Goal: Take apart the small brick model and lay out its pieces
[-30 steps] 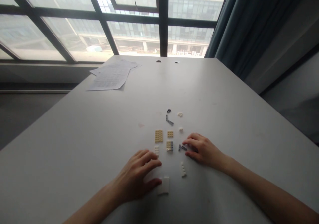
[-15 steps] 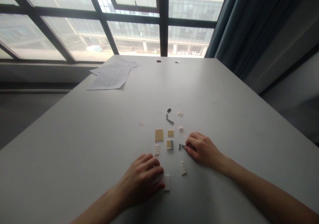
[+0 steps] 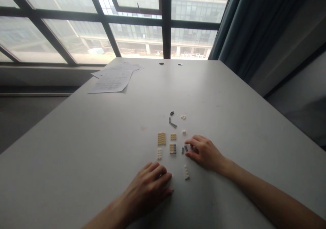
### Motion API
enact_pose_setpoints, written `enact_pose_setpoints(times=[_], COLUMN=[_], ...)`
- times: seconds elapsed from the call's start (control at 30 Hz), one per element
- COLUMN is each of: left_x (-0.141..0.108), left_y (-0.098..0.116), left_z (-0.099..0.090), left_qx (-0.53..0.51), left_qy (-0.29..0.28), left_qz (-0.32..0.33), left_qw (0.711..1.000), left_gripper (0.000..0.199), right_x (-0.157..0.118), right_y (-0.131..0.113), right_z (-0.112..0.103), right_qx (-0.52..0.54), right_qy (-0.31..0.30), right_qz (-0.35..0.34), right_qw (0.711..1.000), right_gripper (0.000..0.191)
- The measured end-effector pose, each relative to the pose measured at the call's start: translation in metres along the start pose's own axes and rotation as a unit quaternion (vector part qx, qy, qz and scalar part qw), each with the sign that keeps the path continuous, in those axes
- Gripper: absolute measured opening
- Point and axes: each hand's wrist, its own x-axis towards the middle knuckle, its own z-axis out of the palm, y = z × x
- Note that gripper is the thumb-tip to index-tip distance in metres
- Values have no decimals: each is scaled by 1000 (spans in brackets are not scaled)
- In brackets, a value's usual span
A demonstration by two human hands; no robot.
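My left hand [image 3: 151,183] rests low over the table with bent fingers, its thumb and forefinger around a white building-block piece that they almost wholly hide. Above it lie a white studded plate [image 3: 159,154] and tan plates [image 3: 161,138]. My right hand [image 3: 202,151] has thumb and forefinger parted around a small dark grey piece [image 3: 186,148], which rests on the table. Just left of that lies a second grey piece [image 3: 182,150]. A tan and grey block [image 3: 173,149] sits between the hands, and a row of white pieces [image 3: 186,172] lies below my right hand.
Farther up the white table [image 3: 229,120] are a small tan plate [image 3: 173,137], grey strips [image 3: 172,123], black bits [image 3: 172,113] and white bits [image 3: 183,117]. Papers [image 3: 112,79] lie at the back left, before the window. A blue curtain [image 3: 236,29] hangs at right.
My right fingers have parted from the small grey piece, which now stands turned beside the other one. My left hand has slid right, covering the white piece that showed at its fingertips.
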Motion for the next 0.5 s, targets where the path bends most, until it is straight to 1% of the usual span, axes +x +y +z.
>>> enact_pose_setpoints(times=[0.13,0.3,0.5], left_x=[5,12,13], left_y=[-2,-4,-4], left_z=[1,0,-1], left_qx=[6,38,50], left_qy=[3,-3,10], left_qz=[-2,1,4], left_qw=[1000,999,999], left_gripper=[15,15,15], right_x=[2,2,3], right_y=[-2,-6,-9], right_z=[-1,1,5], right_qx=[-9,-28,-44], right_qy=[-12,-7,-2], right_qz=[-2,-2,-12], right_qw=[1000,1000,999], right_gripper=[13,16,22])
